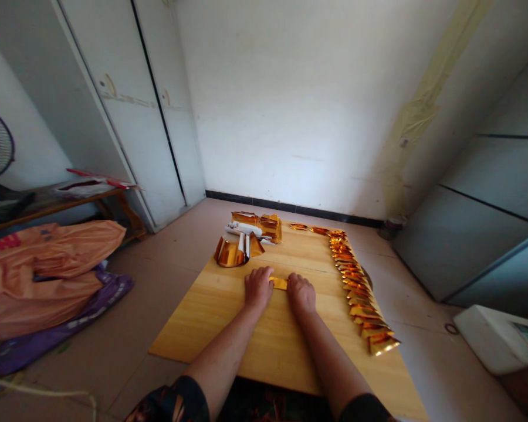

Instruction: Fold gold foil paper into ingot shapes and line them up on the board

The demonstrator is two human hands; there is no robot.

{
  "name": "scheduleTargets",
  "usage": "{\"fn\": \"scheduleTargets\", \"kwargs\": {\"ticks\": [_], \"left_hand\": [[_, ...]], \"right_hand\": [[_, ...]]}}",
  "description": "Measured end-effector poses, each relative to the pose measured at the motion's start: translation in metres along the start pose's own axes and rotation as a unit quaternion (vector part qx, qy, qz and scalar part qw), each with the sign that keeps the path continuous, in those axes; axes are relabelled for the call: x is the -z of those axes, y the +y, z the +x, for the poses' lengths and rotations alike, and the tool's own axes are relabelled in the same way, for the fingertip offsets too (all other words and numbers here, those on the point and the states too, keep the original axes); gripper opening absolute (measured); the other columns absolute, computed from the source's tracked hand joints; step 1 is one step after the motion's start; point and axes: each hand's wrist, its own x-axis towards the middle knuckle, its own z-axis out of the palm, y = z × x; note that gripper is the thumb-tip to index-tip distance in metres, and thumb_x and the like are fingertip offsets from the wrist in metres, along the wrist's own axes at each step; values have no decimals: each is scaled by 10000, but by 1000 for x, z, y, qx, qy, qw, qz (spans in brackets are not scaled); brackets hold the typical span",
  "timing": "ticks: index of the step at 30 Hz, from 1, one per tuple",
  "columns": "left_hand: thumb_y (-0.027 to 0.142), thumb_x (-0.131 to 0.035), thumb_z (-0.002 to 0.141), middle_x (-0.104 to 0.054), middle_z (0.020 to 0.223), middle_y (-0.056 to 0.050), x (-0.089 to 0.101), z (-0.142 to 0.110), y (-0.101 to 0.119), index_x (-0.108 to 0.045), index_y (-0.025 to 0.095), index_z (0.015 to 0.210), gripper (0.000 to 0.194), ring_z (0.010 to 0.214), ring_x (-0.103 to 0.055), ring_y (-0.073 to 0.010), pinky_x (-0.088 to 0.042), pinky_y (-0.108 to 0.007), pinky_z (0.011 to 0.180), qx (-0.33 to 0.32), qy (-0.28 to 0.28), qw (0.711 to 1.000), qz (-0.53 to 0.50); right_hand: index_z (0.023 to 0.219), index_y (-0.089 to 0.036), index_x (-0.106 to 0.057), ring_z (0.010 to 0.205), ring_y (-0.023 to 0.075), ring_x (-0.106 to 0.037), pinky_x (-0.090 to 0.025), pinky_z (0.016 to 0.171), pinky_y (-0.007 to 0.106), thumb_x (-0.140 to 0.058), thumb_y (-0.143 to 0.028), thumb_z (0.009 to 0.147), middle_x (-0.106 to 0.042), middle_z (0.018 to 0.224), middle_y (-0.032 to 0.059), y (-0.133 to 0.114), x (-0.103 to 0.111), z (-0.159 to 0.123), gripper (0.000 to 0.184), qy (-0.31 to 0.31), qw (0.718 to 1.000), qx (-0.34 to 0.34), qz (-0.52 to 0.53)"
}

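A short gold foil strip (280,283) lies flat near the middle of the wooden board (264,337). My left hand (259,288) is closed at its left end, fingers curled and pressed down. At the strip's other end my right hand (301,292) is closed in the same way. The fingers hide both ends. Beyond my left hand sits a curved gold foil sheet (231,254) with its edges standing up. Behind that is a pile of gold and white foil pieces (270,225). Along the right edge runs a row of folded gold foil pieces (356,287).
Orange cloth (57,275) and a purple bag (70,322) lie at the left, below a wooden bench (127,211). Grey cabinets (127,99) stand at the back left. A white box (497,337) is on the floor at the right. The white wall (290,105) rises behind the board.
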Motion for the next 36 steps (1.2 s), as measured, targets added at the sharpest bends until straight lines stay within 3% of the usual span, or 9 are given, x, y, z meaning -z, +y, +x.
{"fn": "scheduleTargets", "kwargs": {"ticks": [5, 9, 13, 15, 18, 22, 29, 36], "left_hand": [[191, -533, 854, -577, 1038, -41, 4, 0, 4, -634, 260, 895, 129, 1027, -472, -218, -344, -354, 822, -40, -21, 999, 9], [221, -500, 884, -596, 952, -50, 5, 2, 8, -648, 230, 772, 186, 981, -479, -219, -345, -357, 796, -89, -42, 994, 37], [170, -453, 889, -613, 904, -66, 3, 4, 9, -660, 197, 792, 231, 925, -503, -206, -358, -338, 775, -108, -70, 990, 56], [155, -455, 880, -621, 899, -65, 2, 3, 7, -671, 191, 796, 234, 914, -510, -200, -362, -332, 775, -109, -70, 990, 50], [146, -497, 850, -638, 914, -42, 2, 2, 0, -692, 219, 815, 211, 932, -517, -196, -358, -331, 780, -107, -57, 992, 20], [212, -551, 837, -655, 951, -11, 3, 2, -7, -711, 267, 853, 170, 956, -529, -188, -353, -327, 798, -86, -54, 995, -24], [268, -597, 824, -650, 986, -11, 2, 4, -7, -711, 271, 872, 124, 985, -534, -185, -353, -325, 832, -53, -66, 996, -42], [248, -627, 797, -647, 980, -4, 2, 4, -8, -701, 274, 876, 112, 982, -535, -185, -357, -322, 826, -51, -63, 995, -51]], "right_hand": [[932, -195, -597, 831, 178, -576, -366, 671, 265, -438, -224, 920, -624, 926, 69, 0, 2, -4, 162, 21, 1000, -2, 9], [914, -195, -601, 897, 180, -534, -366, 685, 251, -493, -238, 883, -586, 981, 65, 3, 6, -6, 120, 52, 998, -18, 29], [876, -199, -610, 918, 171, -521, -347, 682, 236, -505, -188, 873, -592, 946, 57, 4, 6, -6, 106, 51, 997, 36, 32], [866, -202, -613, 866, 155, -538, -331, 641, 232, -489, -180, 885, -604, 911, 44, 3, 4, -5, 127, 28, 997, 54, 35], [870, -208, -617, 794, 135, -558, -309, 601, 232, -449, -193, 910, -618, 893, 31, 2, 4, -4, 173, 5, 998, 24, 55], [870, -207, -625, 827, 140, -570, -317, 631, 230, -471, -204, 888, -627, 896, 37, -2, 8, -3, 156, -5, 996, -18, 83], [841, -205, -600, 853, 187, -567, -336, 667, 259, -602, -398, 791, -617, 893, 54, -11, 13, -6, 200, -5, 994, -59, 90], [869, -205, -608, 863, 199, -580, -341, 657, 264, -619, -359, 750, -626, 913, 59, -12, 16, -1, 195, -33, 990, -90, 107]]}}
